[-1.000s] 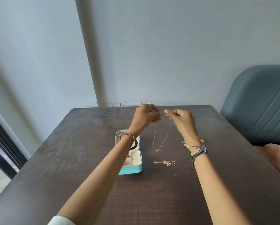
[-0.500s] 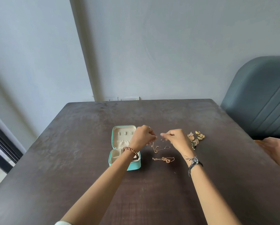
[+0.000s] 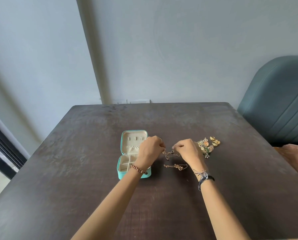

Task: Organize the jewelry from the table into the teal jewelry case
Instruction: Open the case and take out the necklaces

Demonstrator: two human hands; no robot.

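Gold chain pinched at both ends, my left hand and right hand low together. I judge it's ready to carry into the teal case, open under my left wrist.

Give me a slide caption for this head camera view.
Both hands pinch a thin chain beside the open teal case.

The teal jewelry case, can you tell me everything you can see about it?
The teal jewelry case lies open on the dark table, left of the two hands. Its lid lies flat behind, cream-lined, with three small tabs and a gathered pocket. The base has cream dividers forming compartments; those visible look empty. The left hand and wrist reach over its right side, hiding that part.
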